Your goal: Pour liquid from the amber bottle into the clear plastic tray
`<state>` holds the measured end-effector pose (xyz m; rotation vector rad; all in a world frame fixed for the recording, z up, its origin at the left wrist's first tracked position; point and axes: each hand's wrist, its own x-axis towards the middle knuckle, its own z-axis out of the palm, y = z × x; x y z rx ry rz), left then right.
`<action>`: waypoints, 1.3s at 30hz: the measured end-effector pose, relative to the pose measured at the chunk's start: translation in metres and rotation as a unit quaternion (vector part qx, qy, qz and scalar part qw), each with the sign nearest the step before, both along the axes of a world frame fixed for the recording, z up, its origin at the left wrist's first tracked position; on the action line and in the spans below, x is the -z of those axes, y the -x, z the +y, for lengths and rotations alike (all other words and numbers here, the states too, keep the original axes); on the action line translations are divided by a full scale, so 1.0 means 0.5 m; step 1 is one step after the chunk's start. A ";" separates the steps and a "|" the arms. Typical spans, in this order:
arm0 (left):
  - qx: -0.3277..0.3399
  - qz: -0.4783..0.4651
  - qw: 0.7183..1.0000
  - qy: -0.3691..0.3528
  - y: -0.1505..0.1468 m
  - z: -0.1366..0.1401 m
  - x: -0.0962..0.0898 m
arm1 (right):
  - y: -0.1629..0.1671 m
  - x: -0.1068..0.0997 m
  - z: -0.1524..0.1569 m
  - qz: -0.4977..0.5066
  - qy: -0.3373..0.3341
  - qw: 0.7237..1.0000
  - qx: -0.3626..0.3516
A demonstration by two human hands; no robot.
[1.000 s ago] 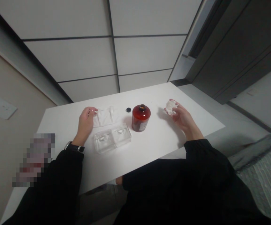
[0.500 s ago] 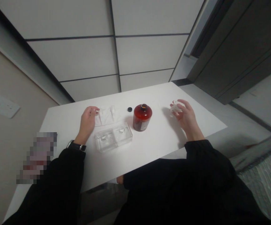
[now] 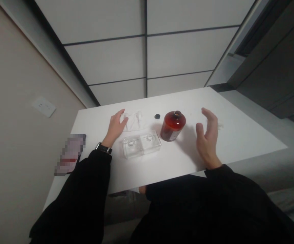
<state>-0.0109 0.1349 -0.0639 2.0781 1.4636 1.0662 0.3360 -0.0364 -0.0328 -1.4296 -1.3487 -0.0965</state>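
White wad (image 3: 220,126) has left the right hand (image 3: 208,144), now spread empty, for the counter (image 3: 251,137), right of frame; left hand (image 3: 116,124) unclenched.

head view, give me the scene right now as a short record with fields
left hand: open, at the edge of the white sheet; contact unclear
right hand: open, holding nothing, right of the bottle
bottle: red-brown, standing uncapped on the table
cap: black, on the table, left of the bottle
box: clear, two compartments, left of the bottle
white wad: partly hidden by the right hand
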 end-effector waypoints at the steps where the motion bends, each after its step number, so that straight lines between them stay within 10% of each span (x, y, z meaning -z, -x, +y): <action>1: 0.004 0.017 1.000 0.005 -0.001 0.000 0.004 | 0.027 0.000 -0.011 -0.028 -0.052 0.998 0.019; 5: 0.010 0.064 0.998 0.003 -0.010 -0.007 0.005 | 0.118 0.007 -0.053 -0.162 -0.201 0.963 -0.074; 15: -0.034 -0.158 0.985 -0.054 -0.017 -0.022 -0.046 | 0.223 0.021 -0.040 -0.207 -0.056 0.950 -0.228; 24: 0.096 -0.352 0.917 -0.158 -0.018 -0.185 -0.188 | 0.265 0.021 -0.028 -0.239 -0.050 0.950 -0.193; 39: 0.169 -0.304 0.932 -0.105 -0.033 -0.272 -0.176 | 0.283 0.024 -0.032 -0.159 -0.079 0.963 -0.203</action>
